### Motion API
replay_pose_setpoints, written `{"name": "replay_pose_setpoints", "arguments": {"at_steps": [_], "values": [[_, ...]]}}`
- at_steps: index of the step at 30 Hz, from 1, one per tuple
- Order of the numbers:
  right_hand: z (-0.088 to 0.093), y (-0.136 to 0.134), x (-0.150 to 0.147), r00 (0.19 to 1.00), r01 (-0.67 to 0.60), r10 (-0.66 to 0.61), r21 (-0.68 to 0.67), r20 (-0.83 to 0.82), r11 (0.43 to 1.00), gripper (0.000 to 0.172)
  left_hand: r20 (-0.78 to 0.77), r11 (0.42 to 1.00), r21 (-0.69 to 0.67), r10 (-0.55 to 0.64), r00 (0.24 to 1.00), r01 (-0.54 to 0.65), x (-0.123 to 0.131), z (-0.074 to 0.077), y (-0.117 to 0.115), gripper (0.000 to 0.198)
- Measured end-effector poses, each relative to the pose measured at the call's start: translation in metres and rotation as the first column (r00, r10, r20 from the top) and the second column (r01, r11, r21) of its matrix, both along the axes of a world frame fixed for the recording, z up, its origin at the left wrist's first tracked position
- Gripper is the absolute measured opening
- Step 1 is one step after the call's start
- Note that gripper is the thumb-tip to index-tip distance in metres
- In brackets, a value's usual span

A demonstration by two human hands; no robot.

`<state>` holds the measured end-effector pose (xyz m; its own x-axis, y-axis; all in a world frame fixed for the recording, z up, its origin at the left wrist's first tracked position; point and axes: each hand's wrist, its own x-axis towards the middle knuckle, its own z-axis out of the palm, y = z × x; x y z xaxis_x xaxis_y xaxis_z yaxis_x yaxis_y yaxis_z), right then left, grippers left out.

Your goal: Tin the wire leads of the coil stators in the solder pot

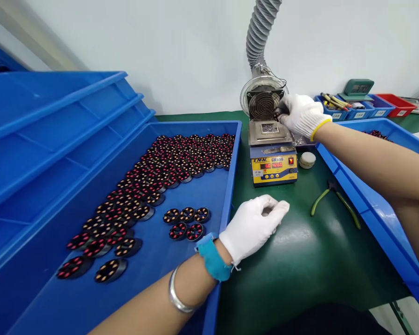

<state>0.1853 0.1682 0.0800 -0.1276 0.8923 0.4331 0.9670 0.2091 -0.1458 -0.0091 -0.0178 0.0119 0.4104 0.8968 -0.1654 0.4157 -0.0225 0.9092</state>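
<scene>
My right hand point(302, 114), in a white glove, is closed on a small dark round part point(277, 113) held just above the solder pot point(272, 156), close to its metal top and the fan grille point(263, 104). My left hand point(253, 225), also gloved, rests on the green mat point(300, 260) with fingers curled loosely and nothing visible in it; a teal strap and a silver bangle sit on that wrist. Several round motor stators point(160, 181) with copper and red windings lie in the blue tray point(181, 288) on the left.
Stacked blue trays point(45, 139) rise at far left. Another blue tray point(373, 200) lies on the right. Green-handled cutters point(335, 200) and a small white pot point(307, 159) lie on the mat. A grey extraction hose point(260, 32) hangs above the fan. Small bins point(370, 109) stand behind.
</scene>
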Motion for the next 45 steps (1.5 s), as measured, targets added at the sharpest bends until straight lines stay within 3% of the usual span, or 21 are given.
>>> {"name": "replay_pose_setpoints", "arguments": {"at_steps": [5,18,21,24,29,33,37,41,43,45], "values": [[-0.002,0.027,-0.014,0.978,0.013,-0.005,-0.037,0.208,0.999,0.031,-0.149,0.986,0.12,-0.101,0.984,0.119,-0.001,0.003,0.0,0.04],[-0.004,0.029,-0.029,0.947,0.003,0.029,-0.099,0.319,0.995,0.032,-0.215,0.954,0.225,-0.151,0.965,0.2,0.0,-0.004,0.0,0.04],[0.004,0.024,-0.029,0.957,0.01,0.014,-0.08,0.289,0.997,0.032,-0.137,0.979,0.168,-0.093,0.986,0.116,0.0,-0.001,0.0,0.033],[0.017,0.009,-0.027,0.982,0.012,0.0,-0.062,0.187,0.998,0.03,0.038,0.998,0.048,0.045,0.998,-0.047,0.001,0.002,0.001,0.025],[0.025,-0.038,-0.032,0.999,-0.049,0.046,-0.168,-0.021,0.985,0.033,0.276,0.952,-0.123,0.304,0.912,-0.28,0.001,0.003,0.01,0.037],[0.001,-0.08,-0.04,0.959,-0.184,0.084,-0.368,-0.27,0.911,0.043,0.426,0.909,-0.218,0.416,0.803,-0.355,0.0,-0.001,0.019,0.047],[-0.026,-0.11,-0.045,0.868,-0.384,0.135,-0.475,-0.478,0.792,0.052,0.453,0.887,-0.245,0.461,0.763,-0.39,-0.002,-0.002,0.021,0.032],[-0.028,-0.12,-0.04,0.762,-0.542,0.062,-0.583,-0.644,0.606,0.031,0.456,0.899,-0.235,0.438,0.774,-0.37,-0.004,0.001,0.02,0.029],[-0.023,-0.119,-0.037,0.71,-0.59,0.013,-0.586,-0.704,0.556,0.022,0.452,0.9,-0.238,0.435,0.779,-0.364,-0.004,0.002,0.019,0.029],[-0.02,-0.112,-0.034,0.679,-0.607,-0.018,-0.575,-0.734,0.548,0.016,0.442,0.896,-0.245,0.442,0.78,-0.369,-0.003,0.002,0.019,0.029]]}}
